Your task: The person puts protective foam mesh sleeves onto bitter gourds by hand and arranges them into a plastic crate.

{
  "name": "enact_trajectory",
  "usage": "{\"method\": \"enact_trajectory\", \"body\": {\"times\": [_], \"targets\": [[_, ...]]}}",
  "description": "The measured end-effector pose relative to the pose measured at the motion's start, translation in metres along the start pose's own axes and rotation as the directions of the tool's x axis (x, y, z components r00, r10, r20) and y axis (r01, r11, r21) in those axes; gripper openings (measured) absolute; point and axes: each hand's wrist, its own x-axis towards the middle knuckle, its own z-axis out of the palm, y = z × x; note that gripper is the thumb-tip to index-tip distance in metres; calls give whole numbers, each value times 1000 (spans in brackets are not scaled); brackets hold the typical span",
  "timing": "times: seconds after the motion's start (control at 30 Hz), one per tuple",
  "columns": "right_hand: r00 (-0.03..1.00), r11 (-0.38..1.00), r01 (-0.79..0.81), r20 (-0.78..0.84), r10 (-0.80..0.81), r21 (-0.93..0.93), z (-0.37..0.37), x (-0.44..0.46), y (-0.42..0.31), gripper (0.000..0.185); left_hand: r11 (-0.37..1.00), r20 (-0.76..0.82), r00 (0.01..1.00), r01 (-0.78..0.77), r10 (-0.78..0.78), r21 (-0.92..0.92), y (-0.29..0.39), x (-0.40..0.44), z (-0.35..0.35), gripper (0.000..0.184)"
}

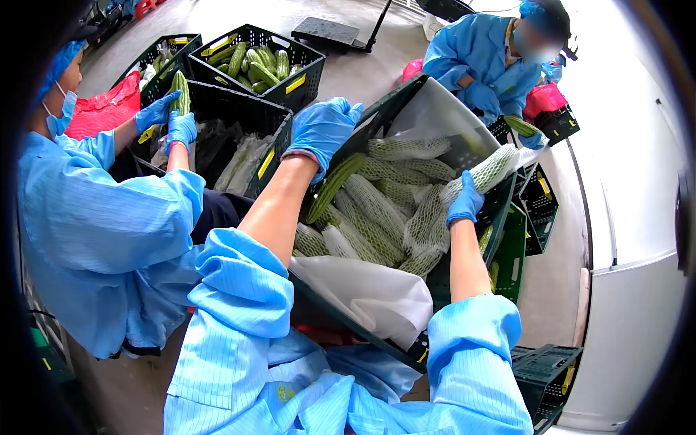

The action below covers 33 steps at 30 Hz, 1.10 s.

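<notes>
My right hand (465, 199), in a blue glove, is wrapped round a bitter gourd in a white foam net (482, 174) at the right side of a dark green crate (341, 310). My left hand (326, 132), also gloved, is closed above the crate's left edge; whatever its fingers may hold is hidden. Inside the crate lie several netted bitter gourds (373, 206). One bare green bitter gourd (335, 187) rests on their left, below my left hand. A white liner sheet (362, 290) hangs over the crate's near edge.
At left a co-worker (109, 239) holds a green gourd (180, 94) over a crate of clear bags (246, 161). Another co-worker (486, 65) stands at far right with a gourd (520, 126). A crate of gourds (264, 67) and a platform scale (326, 30) are behind.
</notes>
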Motion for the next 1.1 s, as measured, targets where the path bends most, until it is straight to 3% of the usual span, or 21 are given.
{"method": "enact_trajectory", "body": {"times": [0.1, 0.27, 0.37, 0.5, 0.77, 0.97, 1.1], "targets": [[990, 958, -3, -135, -38, -286, -10, -2, 17, 68, 1000, 18, 1000, 5, -5, 4, 0, 0, 1, 40], [987, 955, 110, -81, -137, -274, -31, 18, 54, 68, 999, 37, 999, 8, -10, 46, -3, 2, 5, 41], [968, 870, 56, -187, -168, -490, -33, 23, 50, 75, 999, 2, 1000, -13, 13, 45, -6, 3, 11, 40], [972, 867, 59, -171, -164, -495, -35, 25, 52, 80, 999, 15, 1000, -13, 13, 46, -4, 4, 9, 39], [991, 871, -50, -134, -18, -489, -41, 43, 70, 89, 999, 12, 1000, -7, 6, 36, -3, 3, 7, 39], [984, 681, -169, -163, 74, -712, -32, 44, 49, 92, 1000, 10, 1000, 2, -2, 19, -3, 2, 8, 39], [982, 648, -178, -89, 167, -741, -32, 39, 31, 97, 1000, 20, 1000, 10, -10, 20, -3, 3, 7, 39]]}}
